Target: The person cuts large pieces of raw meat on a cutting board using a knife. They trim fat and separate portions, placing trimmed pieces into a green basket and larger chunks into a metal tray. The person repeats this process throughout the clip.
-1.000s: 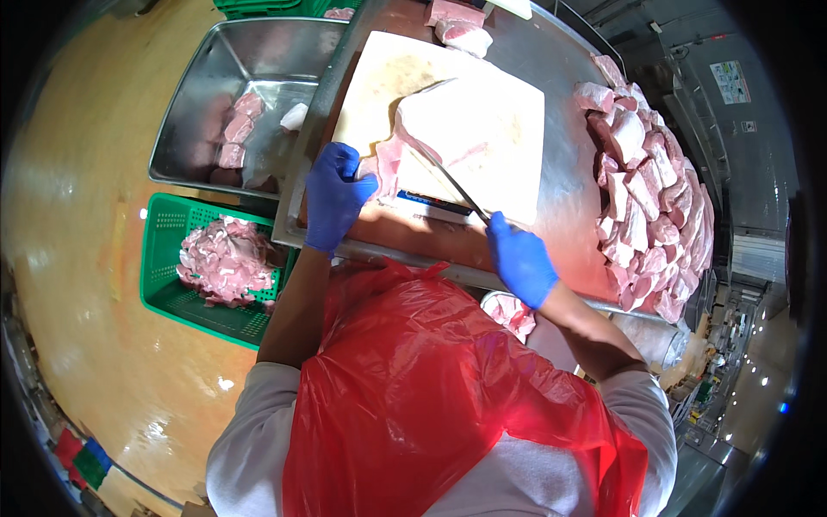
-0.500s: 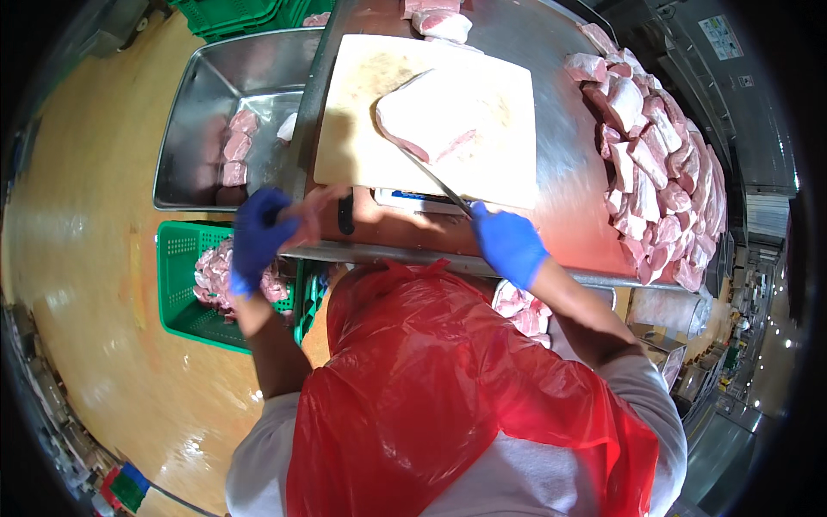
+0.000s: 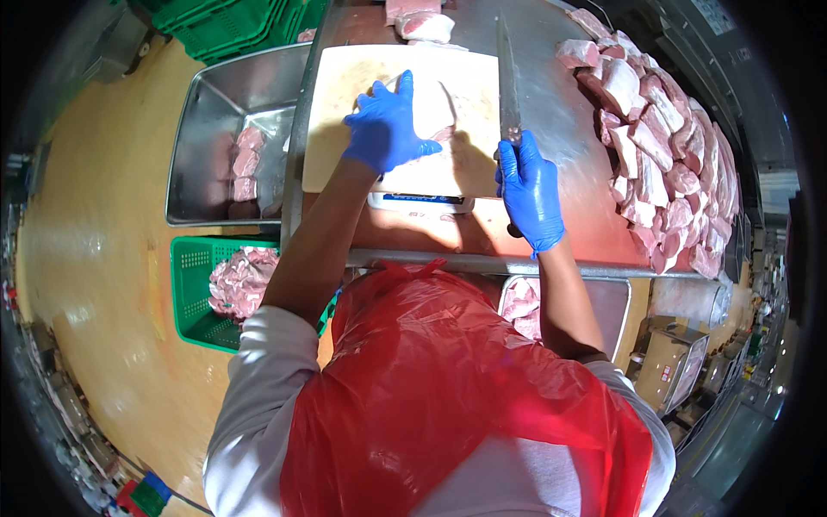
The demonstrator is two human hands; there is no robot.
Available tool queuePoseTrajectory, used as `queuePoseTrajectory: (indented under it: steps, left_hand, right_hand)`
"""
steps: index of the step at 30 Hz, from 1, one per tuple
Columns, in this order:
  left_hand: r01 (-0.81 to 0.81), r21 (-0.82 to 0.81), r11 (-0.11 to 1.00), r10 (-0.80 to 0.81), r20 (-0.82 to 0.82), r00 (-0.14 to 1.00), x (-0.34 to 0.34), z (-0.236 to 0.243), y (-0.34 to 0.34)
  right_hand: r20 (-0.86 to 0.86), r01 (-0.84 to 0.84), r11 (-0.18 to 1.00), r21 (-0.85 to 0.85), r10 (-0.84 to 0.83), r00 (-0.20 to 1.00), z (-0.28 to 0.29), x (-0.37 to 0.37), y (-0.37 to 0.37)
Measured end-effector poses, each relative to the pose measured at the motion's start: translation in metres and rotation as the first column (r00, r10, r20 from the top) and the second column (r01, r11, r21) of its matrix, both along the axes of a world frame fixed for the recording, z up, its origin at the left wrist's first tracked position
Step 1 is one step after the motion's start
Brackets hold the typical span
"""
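A thin, crinkled red plastic apron [image 3: 431, 370] covered the person's front. Left of it, a perforated green crate [image 3: 191, 297] held a loose heap of soft, ragged meat trimmings [image 3: 244, 283]. At the metal bench [image 3: 564, 202], both hands wore smooth blue gloves: the right hand [image 3: 532, 198] was closed round the handle of a knife [image 3: 508, 82], its long, narrow steel blade pointing away beside the cutting board's right edge. The left hand [image 3: 385, 125] was open, fingers splayed, over the left part of a rounded, pale slab of meat [image 3: 429, 112] with a pink cut edge; glare blurred its outline. The slab lay on the off-white, stained cutting board [image 3: 332, 95]. Leftward, a shiny, deep steel tub [image 3: 200, 129] contained a row of blocky pink pieces [image 3: 246, 162]. On the right rose a mound of thick, fat-capped meat strips [image 3: 655, 146]. Ribbed green crates [image 3: 228, 26] stood farthest left.
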State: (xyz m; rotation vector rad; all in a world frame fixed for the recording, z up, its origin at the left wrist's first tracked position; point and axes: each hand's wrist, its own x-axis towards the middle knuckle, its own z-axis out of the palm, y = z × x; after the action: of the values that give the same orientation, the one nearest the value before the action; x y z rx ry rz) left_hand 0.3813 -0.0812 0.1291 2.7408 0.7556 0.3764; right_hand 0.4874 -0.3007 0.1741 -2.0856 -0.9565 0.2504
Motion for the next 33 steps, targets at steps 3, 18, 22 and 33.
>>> queuePoseTrajectory:
  steps: [3, 18, 22, 33]
  left_hand:
    - [0.067, 0.048, 0.997, -0.045, -0.369, 0.929, 0.036, 0.005, 0.014]
    - [0.207, -0.298, 0.932, -0.015, 0.54, 0.842, -0.063, -0.007, -0.001]
    - [0.051, -0.168, 0.984, 0.071, 0.644, 0.762, -0.054, -0.041, -0.031]
    - [-0.24, -0.304, 0.922, 0.384, 0.627, 0.678, -0.103, -0.059, -0.03]
  right_hand:
    - [-0.028, 0.042, 0.999, -0.015, -0.042, 0.999, 0.003, 0.005, -0.017]
    - [0.279, -0.058, 0.97, -0.238, 0.125, 0.952, -0.05, 0.0, -0.062]
    - [0.24, -0.313, 0.909, -0.277, 0.381, 0.893, -0.038, -0.018, -0.001]
    - [0.181, -0.301, 0.688, -0.661, 0.534, 0.826, -0.036, 0.004, 0.004]
